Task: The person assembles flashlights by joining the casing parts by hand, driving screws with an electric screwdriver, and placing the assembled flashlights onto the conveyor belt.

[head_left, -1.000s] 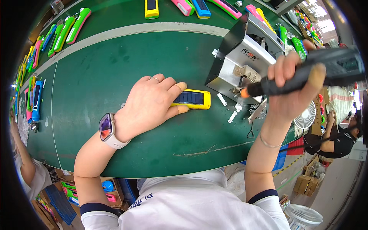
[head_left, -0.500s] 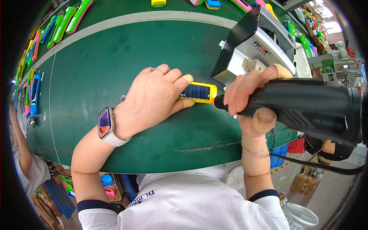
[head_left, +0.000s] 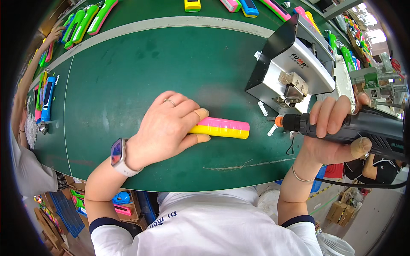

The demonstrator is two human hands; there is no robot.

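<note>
A pink and yellow handheld casing (head_left: 228,128), long and narrow, lies on the green tabletop with its ribbed side in view. My left hand (head_left: 168,123) grips one end of it between thumb and fingers, hiding that end. In my right hand (head_left: 331,132) is a black electric screwdriver (head_left: 380,130) with an orange collar near its tip. Its bit points left, a short gap away from the casing. Behind the bit stands a silver and black screw feeder (head_left: 318,79), its metal pick-up block facing me.
Several colourful casings (head_left: 102,17) lie along the far left, beyond a pale strip (head_left: 171,23). More stand at the left edge, like a blue one (head_left: 48,100). Another person's arm (head_left: 32,68) reaches in there. A black cord (head_left: 363,184) hangs below the screwdriver.
The screwdriver has drawn back to the right, off the casing. My left hand has turned the casing from its solar-panel side to its pink and yellow side. The view has shifted slightly.
</note>
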